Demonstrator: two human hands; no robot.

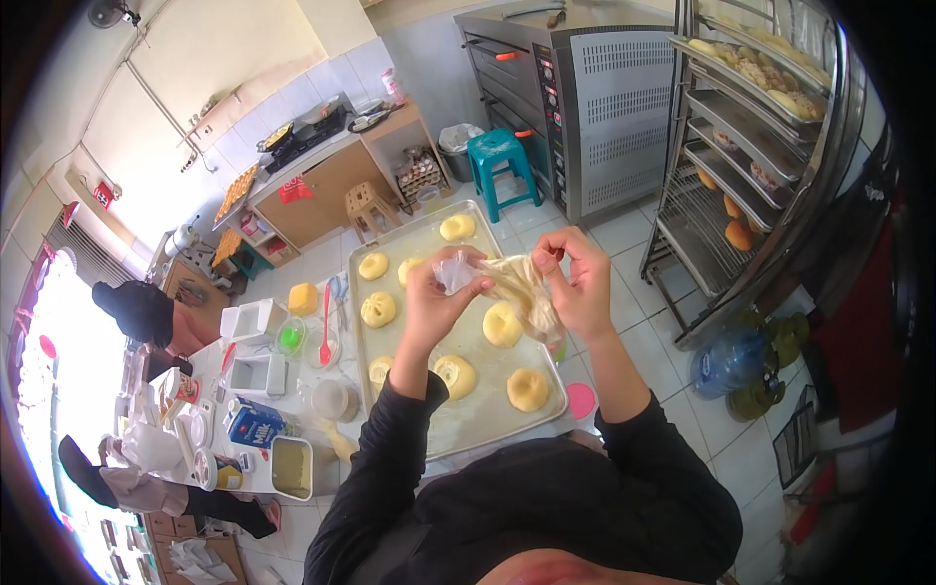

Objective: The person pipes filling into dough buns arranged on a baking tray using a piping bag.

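Both hands are raised over a metal baking tray (444,434), gripping a clear plastic piping bag (517,281) with pale yellow filling inside. My left hand (439,300) is closed on the bag's crumpled clear end. My right hand (577,285) pinches its other side, with the filled part hanging beside the fingers. On the tray lie several round dough buns, some with a hollow in the middle, such as the bun (527,389) near the right corner. Another bun (453,376) has a pale filling on top. A scored bun (377,309) sits at the left. My arms hide part of the tray.
Left of the tray, a table holds a milk carton (258,422), loaf tins (257,374), a red spatula (325,331) and tubs. A rack of trays (751,146) and an oven (614,107) stand at the right. Two people (146,317) are at the left.
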